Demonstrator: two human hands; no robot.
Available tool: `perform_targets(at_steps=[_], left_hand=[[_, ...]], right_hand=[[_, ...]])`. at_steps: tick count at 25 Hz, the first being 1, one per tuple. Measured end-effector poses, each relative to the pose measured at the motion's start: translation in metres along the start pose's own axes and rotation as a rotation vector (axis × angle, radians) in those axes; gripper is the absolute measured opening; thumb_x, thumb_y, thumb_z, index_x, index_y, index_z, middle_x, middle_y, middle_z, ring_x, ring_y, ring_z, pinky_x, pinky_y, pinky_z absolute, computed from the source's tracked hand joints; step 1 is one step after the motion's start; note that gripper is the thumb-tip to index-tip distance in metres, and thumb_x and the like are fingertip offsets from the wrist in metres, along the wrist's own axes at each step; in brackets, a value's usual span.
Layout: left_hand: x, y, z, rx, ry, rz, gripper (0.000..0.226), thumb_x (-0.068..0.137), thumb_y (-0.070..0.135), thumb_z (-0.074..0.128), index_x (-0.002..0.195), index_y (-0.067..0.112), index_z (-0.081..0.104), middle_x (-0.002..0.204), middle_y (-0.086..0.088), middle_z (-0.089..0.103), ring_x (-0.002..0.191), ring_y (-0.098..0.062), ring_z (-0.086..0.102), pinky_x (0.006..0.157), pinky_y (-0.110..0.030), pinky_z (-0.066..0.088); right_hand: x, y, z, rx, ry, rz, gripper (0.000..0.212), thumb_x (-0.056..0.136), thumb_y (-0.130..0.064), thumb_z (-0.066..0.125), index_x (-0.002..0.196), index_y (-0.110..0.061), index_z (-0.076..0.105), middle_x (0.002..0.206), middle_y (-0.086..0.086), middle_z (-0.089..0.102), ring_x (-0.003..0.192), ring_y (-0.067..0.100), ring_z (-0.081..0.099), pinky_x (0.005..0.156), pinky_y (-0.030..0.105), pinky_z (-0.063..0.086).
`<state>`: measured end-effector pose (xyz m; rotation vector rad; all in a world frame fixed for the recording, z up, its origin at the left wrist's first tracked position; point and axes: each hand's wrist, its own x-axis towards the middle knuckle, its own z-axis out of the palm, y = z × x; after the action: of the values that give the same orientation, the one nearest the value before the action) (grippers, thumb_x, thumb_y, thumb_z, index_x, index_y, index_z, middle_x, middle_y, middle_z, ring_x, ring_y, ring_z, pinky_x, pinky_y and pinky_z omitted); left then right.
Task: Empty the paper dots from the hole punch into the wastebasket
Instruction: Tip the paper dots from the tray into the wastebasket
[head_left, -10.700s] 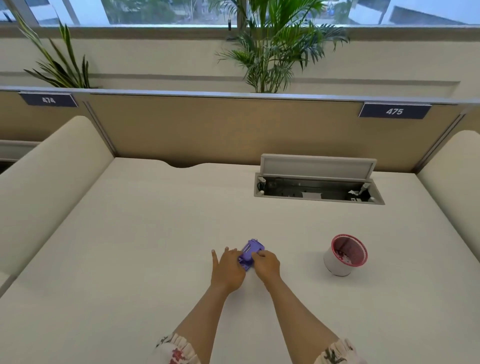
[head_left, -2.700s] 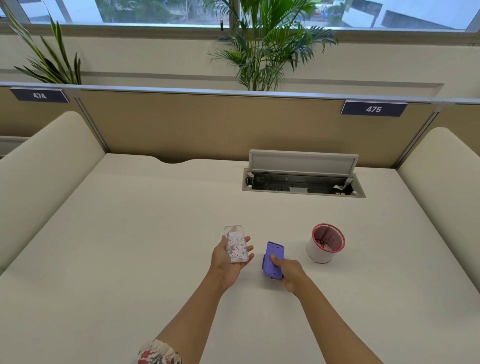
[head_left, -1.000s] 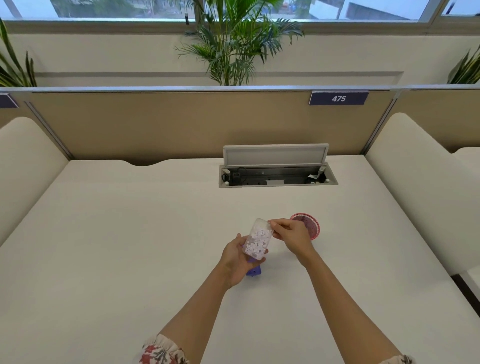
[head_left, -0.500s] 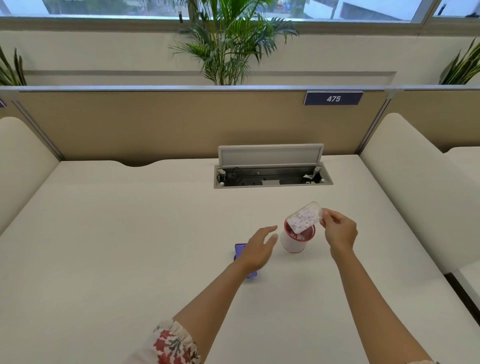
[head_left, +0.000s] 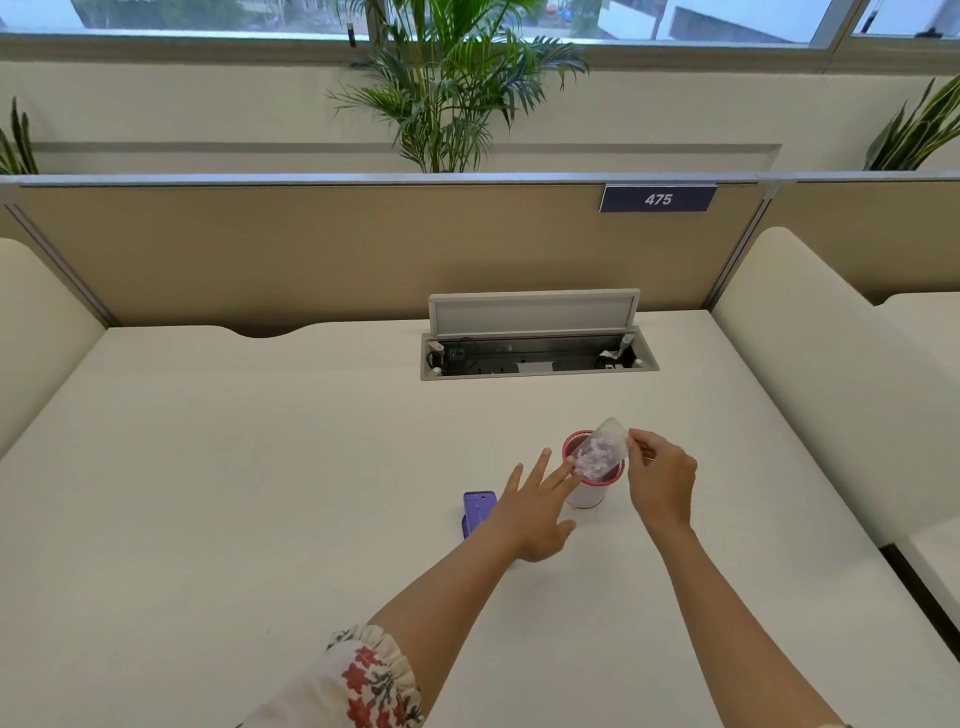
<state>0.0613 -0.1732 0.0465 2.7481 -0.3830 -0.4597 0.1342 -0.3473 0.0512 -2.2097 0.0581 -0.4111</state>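
A clear plastic tray (head_left: 600, 452) full of pale paper dots is tilted over the mouth of a small white wastebasket (head_left: 587, 493) with a red rim. My right hand (head_left: 660, 478) pinches the tray's right end. My left hand (head_left: 530, 509) is spread open beside the wastebasket, its fingertips reaching toward the wastebasket's left wall and the tray's lower end. The purple hole punch body (head_left: 477, 512) lies on the desk just left of my left hand, partly hidden by it.
The white desk (head_left: 260, 493) has an open cable box (head_left: 535, 358) with its lid raised at the back. Padded cream dividers rise at the left and right (head_left: 810, 395). A tan partition (head_left: 311, 249) with the sign 475 closes the far side.
The tray has tipped lower onto the wastebasket's rim. My left hand has moved right, toward the wastebasket. The camera has shifted slightly.
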Motion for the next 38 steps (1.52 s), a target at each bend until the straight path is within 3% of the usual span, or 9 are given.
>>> perform_targets(at_steps=[5,12,19,30,38], left_hand=[[-0.003,0.001,0.002,0.074,-0.023,-0.007,0.069,0.103,0.038,0.041,0.160,0.023,0.006,0.169,0.003,-0.008,0.153,-0.022,-0.021,0.123,-0.051,-0.009],[0.007,0.007,0.000,0.158,-0.024,0.010,0.070,0.103,0.045,0.037,0.160,0.026,0.001,0.168,0.003,-0.011,0.153,-0.024,-0.020,0.122,-0.053,-0.009],[0.010,0.003,0.005,0.205,-0.063,-0.036,0.068,0.103,0.051,0.029,0.160,0.027,-0.001,0.168,0.000,-0.012,0.152,-0.024,-0.023,0.121,-0.053,-0.011],[0.014,0.003,0.007,0.179,-0.069,-0.056,0.067,0.103,0.053,0.028,0.160,0.030,0.000,0.168,0.001,-0.011,0.152,-0.024,-0.022,0.120,-0.053,-0.013],[0.013,0.004,0.006,0.203,-0.074,-0.058,0.069,0.102,0.054,0.028,0.159,0.030,-0.001,0.168,0.000,-0.013,0.152,-0.025,-0.022,0.120,-0.053,-0.012]], right_hand=[[-0.011,0.002,0.000,-0.078,-0.088,-0.153,0.024,0.093,-0.013,0.063,0.114,-0.005,0.072,0.108,0.012,0.075,0.092,0.026,0.072,0.081,0.030,0.059],[-0.022,0.004,-0.004,-0.112,-0.108,-0.326,0.018,0.090,-0.006,0.066,0.107,-0.008,0.072,0.098,0.007,0.075,0.083,0.018,0.070,0.075,0.010,0.048],[-0.026,0.011,-0.005,-0.152,-0.124,-0.365,0.018,0.090,-0.002,0.065,0.105,-0.007,0.071,0.097,0.007,0.073,0.082,0.022,0.070,0.074,0.032,0.060],[-0.035,0.014,-0.008,-0.188,-0.106,-0.365,0.014,0.088,-0.007,0.067,0.101,-0.012,0.071,0.091,0.002,0.071,0.080,0.020,0.068,0.068,0.031,0.060],[-0.032,0.010,-0.011,-0.147,-0.071,-0.364,0.014,0.087,-0.006,0.069,0.101,-0.009,0.071,0.094,0.005,0.073,0.083,0.020,0.069,0.073,0.031,0.062]])
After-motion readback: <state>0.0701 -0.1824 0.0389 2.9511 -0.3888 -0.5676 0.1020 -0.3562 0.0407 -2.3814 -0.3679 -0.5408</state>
